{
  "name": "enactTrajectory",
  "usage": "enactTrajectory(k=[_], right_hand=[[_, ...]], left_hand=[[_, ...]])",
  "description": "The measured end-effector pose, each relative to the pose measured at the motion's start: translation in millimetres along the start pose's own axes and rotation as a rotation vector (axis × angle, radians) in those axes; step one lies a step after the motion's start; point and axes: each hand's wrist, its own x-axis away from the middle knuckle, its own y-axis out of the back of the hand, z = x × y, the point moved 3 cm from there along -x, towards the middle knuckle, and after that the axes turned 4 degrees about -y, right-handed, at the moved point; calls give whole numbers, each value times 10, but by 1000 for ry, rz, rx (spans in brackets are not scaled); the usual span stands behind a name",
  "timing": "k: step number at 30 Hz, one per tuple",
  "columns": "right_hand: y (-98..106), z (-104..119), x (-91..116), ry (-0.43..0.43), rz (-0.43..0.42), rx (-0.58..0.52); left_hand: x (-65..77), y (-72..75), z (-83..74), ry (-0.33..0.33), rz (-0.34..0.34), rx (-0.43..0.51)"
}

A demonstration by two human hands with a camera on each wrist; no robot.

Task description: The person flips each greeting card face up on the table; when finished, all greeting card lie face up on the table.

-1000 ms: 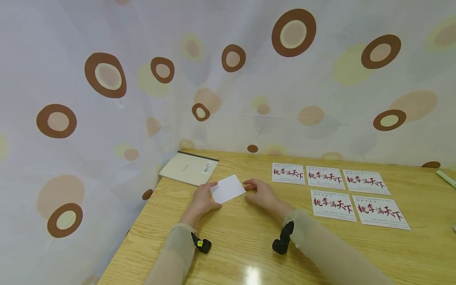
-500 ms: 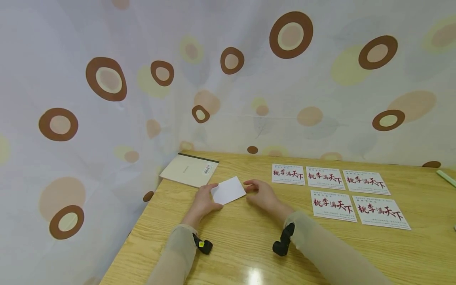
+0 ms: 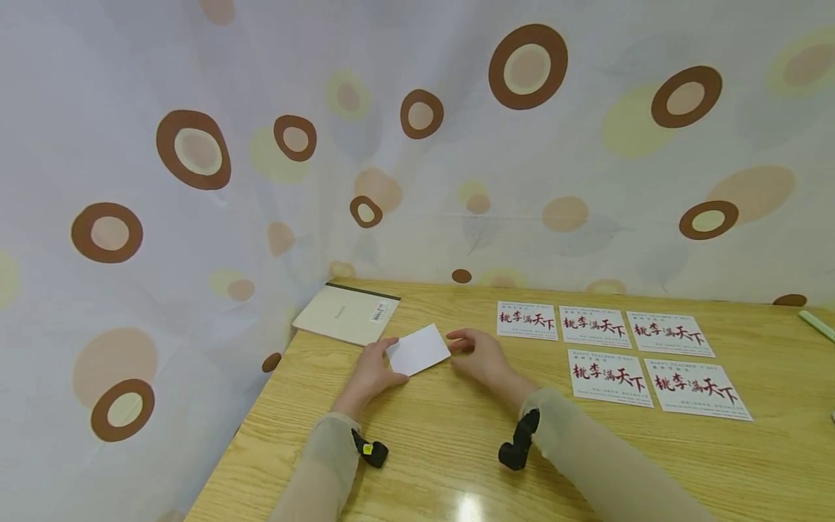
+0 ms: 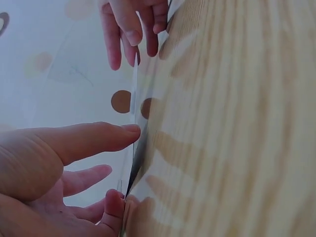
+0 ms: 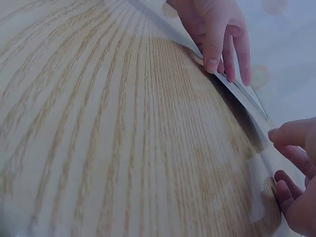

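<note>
A blank white card [image 3: 420,351] lies between the two hands in the head view. My left hand [image 3: 373,372] holds it at its left side, thumb at the near edge and fingers at the far left edge. Seen edge-on in the left wrist view, the card [image 4: 133,111] is raised over the table with a dark shadow beneath. My right hand [image 3: 481,359] is at the card's right corner, its fingers loosely bent. In the right wrist view, the fingertips of that right hand [image 5: 298,163] stay just short of the card's corner.
Several printed cards [image 3: 609,376] with red characters lie in two rows on the wooden table [image 3: 430,449], to the right. At the back left is a beige notebook [image 3: 346,313] with a dark spine. A pale green stick [image 3: 817,326] lies at the far right. Patterned cloth [image 3: 417,167] hangs behind.
The head view has shifted slightly, lowering the scene a little. Both hands and the white card keep nearly the same pose.
</note>
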Motion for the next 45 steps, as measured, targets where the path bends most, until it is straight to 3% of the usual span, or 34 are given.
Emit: enactTrajectory(k=[7, 17, 28, 36, 45], right_hand=[[37, -9, 12, 9, -28, -7], [50, -79, 0, -37, -58, -39], [98, -104, -22, -44, -83, -93], [144, -40, 5, -27, -94, -193], [159, -39, 29, -16, -113, -226]], left_hand=[[-24, -8, -3, 41, 25, 102], [-17, -39, -11, 41, 47, 220], [-26, -43, -53, -19, 19, 254], [-15, -34, -112, -24, -4, 279], [22, -14, -152, -26, -35, 326]])
